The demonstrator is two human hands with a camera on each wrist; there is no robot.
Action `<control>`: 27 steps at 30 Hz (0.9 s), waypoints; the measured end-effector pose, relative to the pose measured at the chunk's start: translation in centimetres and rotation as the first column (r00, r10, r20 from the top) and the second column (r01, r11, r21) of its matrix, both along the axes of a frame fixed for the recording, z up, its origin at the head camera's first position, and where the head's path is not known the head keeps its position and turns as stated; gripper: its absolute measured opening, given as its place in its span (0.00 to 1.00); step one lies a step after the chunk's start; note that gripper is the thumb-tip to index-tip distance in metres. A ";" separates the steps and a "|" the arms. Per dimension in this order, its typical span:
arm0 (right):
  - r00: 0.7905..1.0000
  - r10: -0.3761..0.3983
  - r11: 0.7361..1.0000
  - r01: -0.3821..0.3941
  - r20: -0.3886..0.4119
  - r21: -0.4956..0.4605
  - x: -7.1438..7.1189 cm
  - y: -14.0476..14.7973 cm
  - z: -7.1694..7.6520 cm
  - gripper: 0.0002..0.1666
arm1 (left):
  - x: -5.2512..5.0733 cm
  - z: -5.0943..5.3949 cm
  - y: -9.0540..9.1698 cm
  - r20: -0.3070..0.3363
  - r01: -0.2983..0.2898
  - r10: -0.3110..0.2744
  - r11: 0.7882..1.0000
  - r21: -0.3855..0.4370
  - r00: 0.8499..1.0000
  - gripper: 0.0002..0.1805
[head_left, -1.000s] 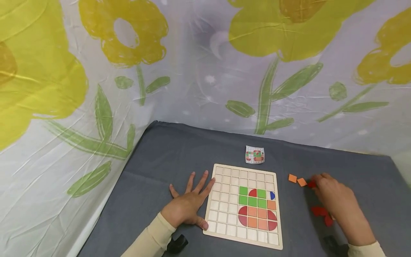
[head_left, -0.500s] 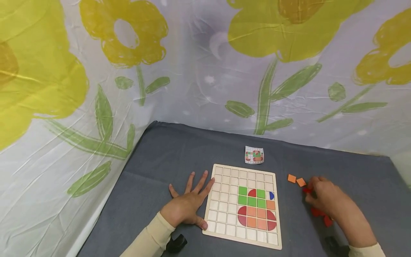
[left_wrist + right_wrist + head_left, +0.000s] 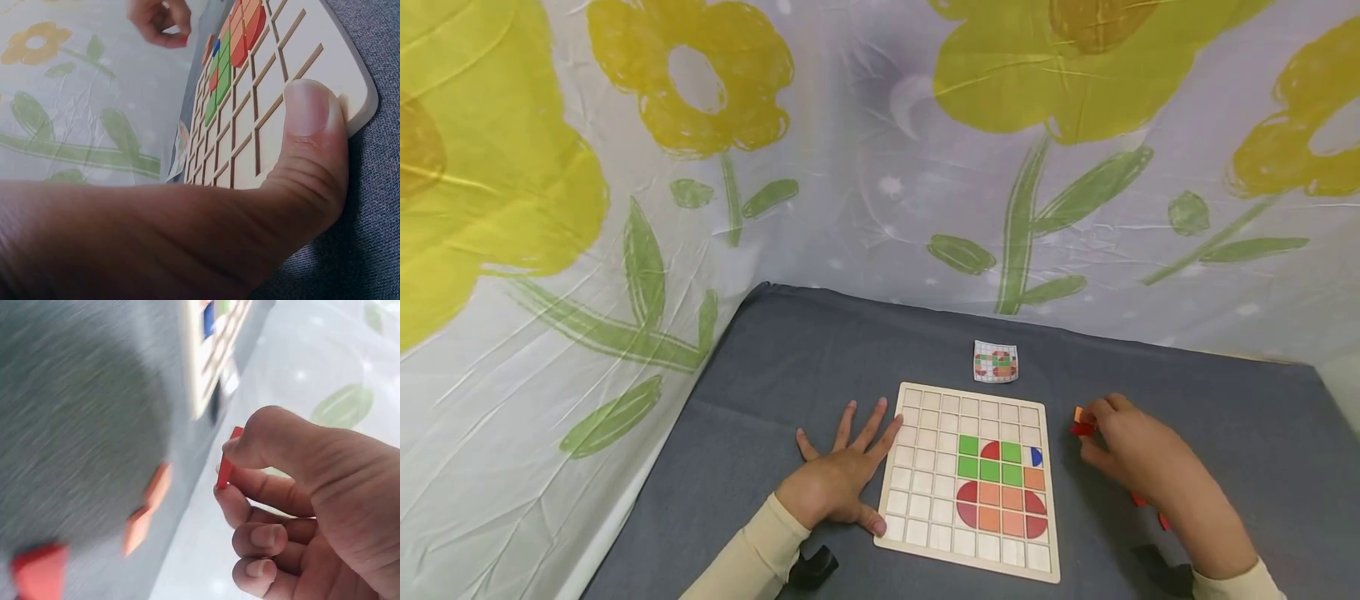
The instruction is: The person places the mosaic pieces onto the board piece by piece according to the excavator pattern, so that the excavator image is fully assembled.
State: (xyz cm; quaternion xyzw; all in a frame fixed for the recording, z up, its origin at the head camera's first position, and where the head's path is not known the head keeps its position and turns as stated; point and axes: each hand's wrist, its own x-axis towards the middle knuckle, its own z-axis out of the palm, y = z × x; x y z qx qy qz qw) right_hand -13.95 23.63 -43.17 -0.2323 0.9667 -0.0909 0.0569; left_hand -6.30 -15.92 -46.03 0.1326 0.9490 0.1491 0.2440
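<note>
From my end I see two hands well apart over a dark grey cloth [image 3: 820, 358]. The left hand [image 3: 838, 485] lies flat with its fingers spread, left of the wooden grid board [image 3: 921, 485]; its thumb rests on the board's near left corner, and its index fingertip reaches the left edge farther up. The right hand [image 3: 1142, 454] pinches a thin red piece [image 3: 1082, 429] between thumb and fingertips, raised above the cloth to the right of the board, and I find the other fingers curled toward the palm in the right wrist view. Two orange squares [image 3: 137, 530] lie on the cloth near that hand, their edges close together. Loose red pieces [image 3: 1138, 500] sit nearer, partly hidden from my head view by the right forearm.

On the right half of the board I make out five green squares [image 3: 991, 472], orange squares [image 3: 1012, 498], rounded red pieces [image 3: 967, 492] and one blue piece [image 3: 1037, 456] by the right edge. Beyond the far edge lies a small patterned card [image 3: 996, 362]. A flowered curtain [image 3: 850, 192] hangs behind.
</note>
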 end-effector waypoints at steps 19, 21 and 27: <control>0.957 0.252 0.968 -0.252 -0.146 0.021 -0.8 -10.1 -0.1 0.14 | -0.1 0.1 0.0 -0.003 -0.006 0.006 1.000 -0.008 1.000 0.80; 0.955 0.266 0.964 -0.262 -0.134 0.046 -0.8 -10.7 -0.4 0.15 | -0.1 0.2 0.0 0.001 -0.004 0.004 1.000 -0.003 1.000 0.80; 0.955 0.277 0.960 -0.268 -0.111 0.086 -1.1 -12.0 -1.0 0.12 | 0.0 0.2 0.1 -0.002 -0.003 0.003 1.000 -0.002 1.000 0.79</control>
